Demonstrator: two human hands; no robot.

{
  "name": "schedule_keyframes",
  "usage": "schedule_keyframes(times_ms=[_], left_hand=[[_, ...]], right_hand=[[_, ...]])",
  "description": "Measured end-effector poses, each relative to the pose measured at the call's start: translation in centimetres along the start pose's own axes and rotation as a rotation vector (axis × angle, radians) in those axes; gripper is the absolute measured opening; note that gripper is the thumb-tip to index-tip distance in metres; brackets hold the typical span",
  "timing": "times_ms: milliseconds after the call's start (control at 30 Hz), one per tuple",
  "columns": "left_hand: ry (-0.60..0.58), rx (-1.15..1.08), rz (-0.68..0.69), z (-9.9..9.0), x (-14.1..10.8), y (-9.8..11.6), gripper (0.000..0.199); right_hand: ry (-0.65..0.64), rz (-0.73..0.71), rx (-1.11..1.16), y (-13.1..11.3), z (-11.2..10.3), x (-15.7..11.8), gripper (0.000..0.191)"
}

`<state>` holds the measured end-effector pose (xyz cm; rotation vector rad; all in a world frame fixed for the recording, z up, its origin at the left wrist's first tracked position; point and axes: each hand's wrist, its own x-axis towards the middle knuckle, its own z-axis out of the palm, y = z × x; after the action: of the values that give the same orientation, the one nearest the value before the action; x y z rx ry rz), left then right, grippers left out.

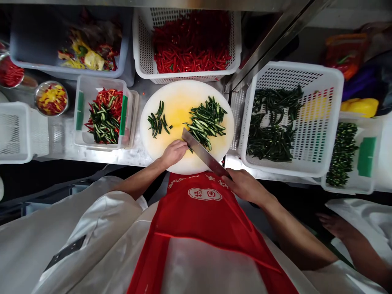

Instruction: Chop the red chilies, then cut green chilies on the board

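The right hand (245,184) is clamped on the handle of the knife (203,154); its blade lies diagonally over the round cutting board (151,145). The left hand (175,153) is at the near part of the board, fingers bunched beside the blade; whether a piece is pinched beneath the fingertips cannot be told. The sliced green peppers lie on the board in two groups: a larger pile (208,120) at the right, beyond the blade, and a smaller group (157,122) at the left. Principal hazard: a cut to the left fingertips, caused by the blade drifting toward them or by a finger extending past the knuckles. Secondary hazard: slippage of the blade or of a piece, caused by any moisture on the board or on the pepper skins. Loose slivers near the blade tip may roll under the edge and deflect it. The board reaches the front edge of the table (137,157); sideways force could shift it, and pieces pushed nearward could drop onto the apron (196,216). The clear container (114,83) at the left holds red and green strips; a careless sweep of the left forearm could disturb it.
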<state>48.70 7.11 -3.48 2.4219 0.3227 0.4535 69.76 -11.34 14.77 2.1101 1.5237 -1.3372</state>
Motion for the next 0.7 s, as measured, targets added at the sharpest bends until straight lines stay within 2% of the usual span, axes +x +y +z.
schedule_keyframes(times_ms=[333,567,700], left_hand=[[-0.044,0.016,-0.044,0.9,0.9,0.6,0.024],[-0.032,0.011,-0.078,1.3,1.2,0.7,0.026],[-0.032,0.017,-0.074,1.7,1.6,0.7,0.025]], right_hand=[[-0.021,0.049,-0.061,0.4,-0.1,0.1,0.027],[-0.055,0.031,-0.13,1.6,-1.1,0.0,0.027],[-0.052,0.031,-0.128,2.1,-0.1,0.9,0.028]])
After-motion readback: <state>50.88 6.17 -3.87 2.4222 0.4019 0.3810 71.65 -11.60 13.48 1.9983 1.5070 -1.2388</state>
